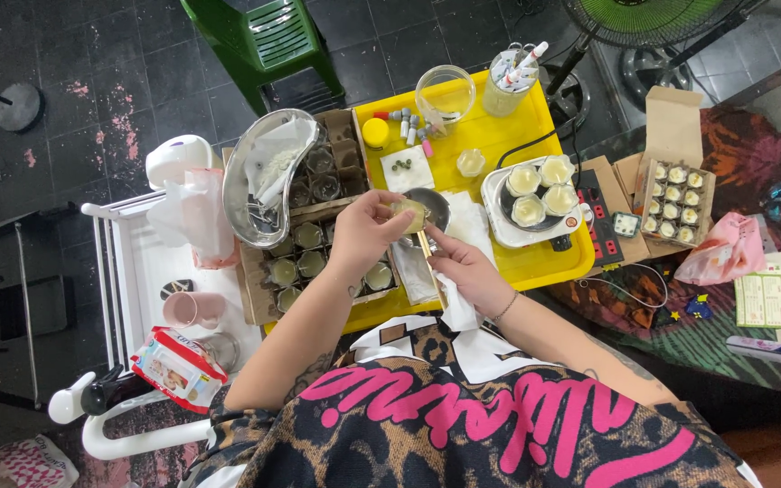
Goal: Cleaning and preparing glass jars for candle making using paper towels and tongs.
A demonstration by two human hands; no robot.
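- Head view: left hand (361, 237) held a small glass jar (410, 214) of pale wax over the yellow tray (499, 136), fingers clamped round its sides.
- Right hand (463, 269) gripped a white tissue (456, 310), fingers closed on it, just beside the jar.
- Jar judged light, rigid, breakable and likely slippery; best taken by the sides, below the rim.
- Small dark pan (436, 206) sat directly behind the jar.
- Cardboard crate (311, 262), divided into cells, held further jars.
- Hot plate (535, 201) carried three wax-filled cups.
- Open carton (675, 203) held small filled tins in rows.
- Steel kidney dish (268, 176) contained white paper.
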